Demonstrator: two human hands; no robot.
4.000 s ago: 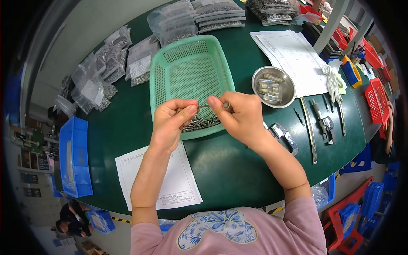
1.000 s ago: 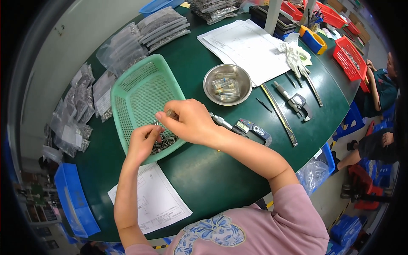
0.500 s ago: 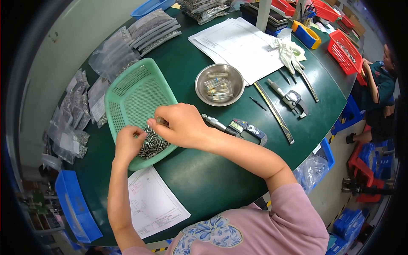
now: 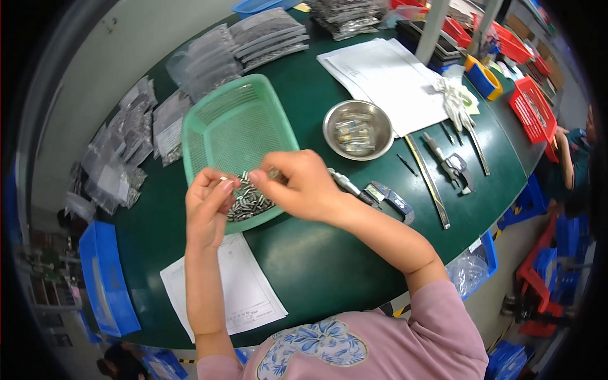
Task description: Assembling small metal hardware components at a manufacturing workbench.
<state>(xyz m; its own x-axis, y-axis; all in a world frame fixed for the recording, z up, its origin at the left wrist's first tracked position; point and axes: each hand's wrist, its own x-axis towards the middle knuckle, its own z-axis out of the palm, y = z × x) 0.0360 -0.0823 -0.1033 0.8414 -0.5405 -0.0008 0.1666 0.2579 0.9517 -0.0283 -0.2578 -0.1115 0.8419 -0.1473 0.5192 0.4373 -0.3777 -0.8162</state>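
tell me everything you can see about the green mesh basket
The green plastic mesh basket is a shallow rectangular tray with perforated floor and walls and a rounded rim. It lies flat on the dark green table, turned at an angle. A heap of small silvery metal pieces fills its near corner, where the left hand and right hand work.

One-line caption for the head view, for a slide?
Both hands pinch small metal pins over a green mesh plastic tray.

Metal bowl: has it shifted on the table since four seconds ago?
No. The metal bowl sits just right of the green basket, below the white papers, as before; only the head camera turned.
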